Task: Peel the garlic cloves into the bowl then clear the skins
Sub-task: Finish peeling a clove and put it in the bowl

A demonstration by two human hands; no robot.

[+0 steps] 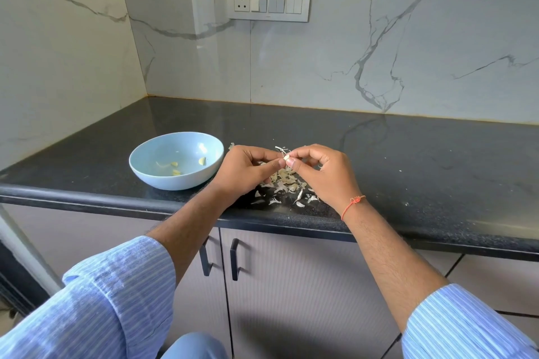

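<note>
A pale blue bowl (163, 174) stands on the black counter (408, 160), left of my hands, with three peeled cloves (202, 160) inside. My left hand (245, 169) and my right hand (323, 174) meet above a heap of loose garlic skins (284, 185). Both pinch one small garlic clove (286, 157) between thumbs and fingertips, a wisp of skin sticking up from it. More skins lie scattered toward the counter's front edge, partly hidden under my hands.
A marble wall with a switch panel (268, 3) stands behind the counter, and a side wall closes the corner on the left. Cabinet doors with black handles (234, 259) sit below the counter's front edge.
</note>
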